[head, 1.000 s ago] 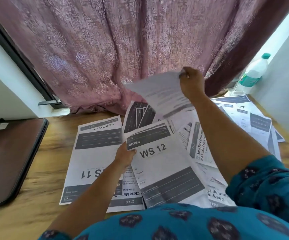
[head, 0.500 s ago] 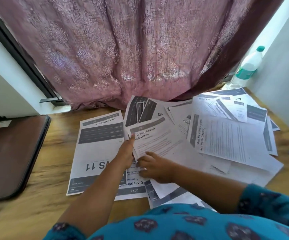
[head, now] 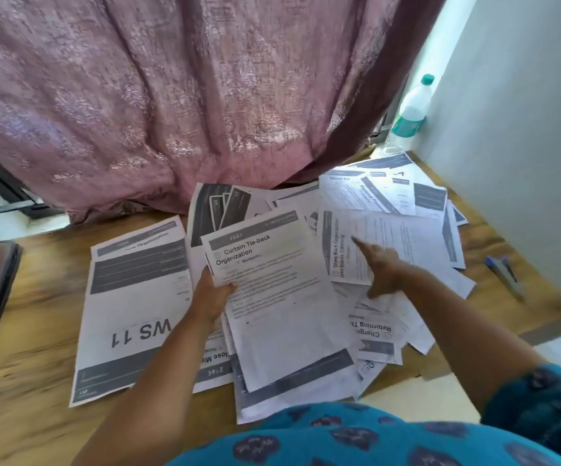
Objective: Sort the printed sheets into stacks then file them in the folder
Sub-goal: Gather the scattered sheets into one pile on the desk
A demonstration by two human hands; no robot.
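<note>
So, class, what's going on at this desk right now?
A person in a teal patterned top is sorting printed sheets spread over a wooden table. The left hand grips the white "Curtain Tie-back Organization" sheet by its left edge. The right hand reaches, fingers extended, over the "Shoe Rack Organization" sheet. A large "WS 11" sheet lies flat on the left. The sheets are mostly a loose, overlapping pile, with no tidy stacks yet.
</note>
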